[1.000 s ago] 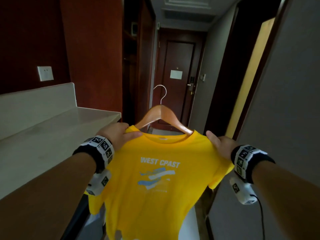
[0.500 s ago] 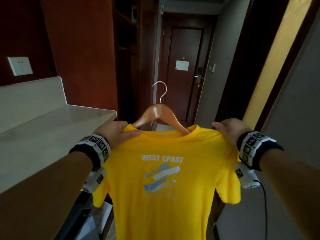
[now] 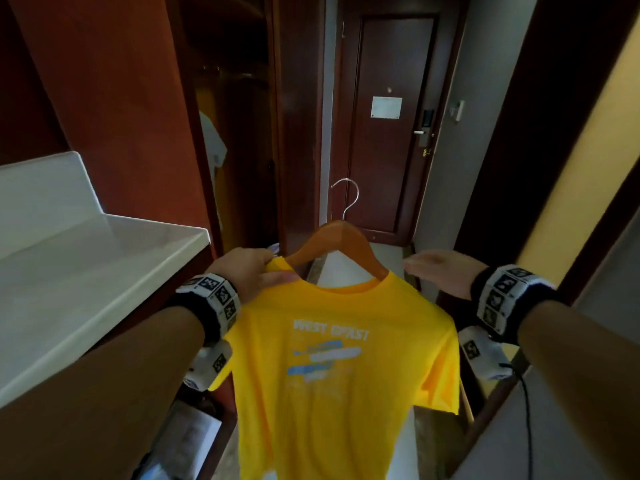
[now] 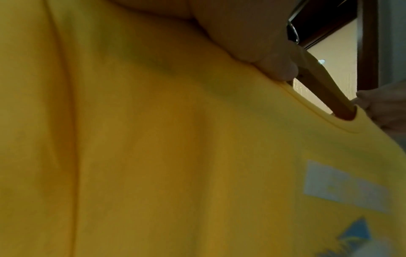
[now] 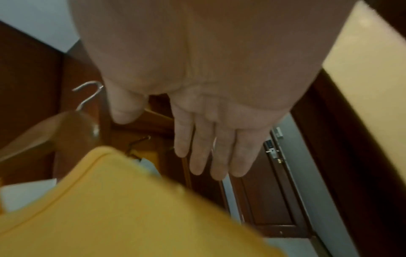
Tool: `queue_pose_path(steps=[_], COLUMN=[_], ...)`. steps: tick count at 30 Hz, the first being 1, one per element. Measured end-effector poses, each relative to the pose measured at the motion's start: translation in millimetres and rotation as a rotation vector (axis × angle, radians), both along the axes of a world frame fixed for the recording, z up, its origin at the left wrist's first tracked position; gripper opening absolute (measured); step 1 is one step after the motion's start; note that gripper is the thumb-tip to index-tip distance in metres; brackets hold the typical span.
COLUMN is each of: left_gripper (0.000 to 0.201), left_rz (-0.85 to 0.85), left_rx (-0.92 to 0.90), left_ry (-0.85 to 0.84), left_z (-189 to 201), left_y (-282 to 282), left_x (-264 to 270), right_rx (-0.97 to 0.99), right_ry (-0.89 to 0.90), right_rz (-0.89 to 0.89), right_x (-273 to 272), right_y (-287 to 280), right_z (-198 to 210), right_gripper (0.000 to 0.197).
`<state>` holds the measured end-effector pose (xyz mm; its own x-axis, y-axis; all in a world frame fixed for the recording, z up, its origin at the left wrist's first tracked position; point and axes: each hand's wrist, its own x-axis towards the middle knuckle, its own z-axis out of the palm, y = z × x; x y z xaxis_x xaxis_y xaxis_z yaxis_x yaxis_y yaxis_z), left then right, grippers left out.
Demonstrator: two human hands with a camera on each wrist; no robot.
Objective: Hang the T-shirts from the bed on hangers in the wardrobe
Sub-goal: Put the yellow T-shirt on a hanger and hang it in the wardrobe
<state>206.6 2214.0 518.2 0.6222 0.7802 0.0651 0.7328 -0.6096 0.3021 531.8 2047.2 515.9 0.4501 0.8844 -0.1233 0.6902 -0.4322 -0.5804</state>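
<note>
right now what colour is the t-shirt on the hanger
Yellow, with white lettering and a blue and white print on the chest; the T-shirt shows best in the head view.

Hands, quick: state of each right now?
Left hand: pinching the yellow T-shirt at its shoulder, on the hanger.
Right hand: open, fingers straight, holding nothing.

A narrow corridor runs up the middle of the frame to a dark brown door (image 3: 384, 133), which carries a pale rectangular notice (image 3: 386, 107) and a metal handle with lock plate (image 3: 425, 131) at its right edge. Beside it, on the grey wall (image 3: 446, 174), sits a small white switch (image 3: 458, 111). The left third is reddish-brown wood panelling (image 3: 114, 109), with a white counter (image 3: 86, 271) at lower left. A cream-yellow panel (image 3: 571, 174) slants down the right side. The floor (image 3: 391, 249) looks pale, though it is dim and blurred.
</note>
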Motion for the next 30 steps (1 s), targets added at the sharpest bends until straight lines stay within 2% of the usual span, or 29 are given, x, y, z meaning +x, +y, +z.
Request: queue_pose_path(steps=[3,6,8,11,14,17,19,23,27,30], left_gripper=[0.051,0.047,0.052,0.06,0.057,0.054,0.051,0.053,0.049,0.04], left_rz=[0.012,0.037,0.045,0.035,0.024,0.004,-0.018,-0.069,-0.109,-0.105], left_rx=[-0.028,-0.053,-0.066,-0.061,-0.057,-0.029,-0.018,-0.079,-0.138,-0.102], left_ry=[-0.09,-0.146,-0.171,-0.203,-0.251,-0.255,-0.269,-0.307,-0.251,-0.232], left_z=[0,-5,-10,-12,-6,10,19,21,23,24], left_y=[24,63,91,136,191,245,278,332,381,420], left_x=[20,34,45,64,86,113,130,157,176,190], right_rx=[-0.114,0.029,0.137,0.237,0.305,0.201,0.132,0.243,0.281,0.301], right_ry=[-0.162,-0.234,-0.274,-0.3,-0.284,-0.296,-0.372,-0.348,-0.287,-0.274], right_rz=[0.133,0.118,0.059,0.015,-0.028,-0.081,-0.103,-0.187,-0.213,-0.186], right_x=[3,13,18,33,56,77,89,117,138,159], right_y=[36,75,100,140,184,225,250,297,341,382], right_z=[0,-3,-2,3,19,38,41,40,32,22], right_gripper=[0.06,0.028,0.017,0.027,0.034,0.046,0.041,0.021,0.024,0.026])
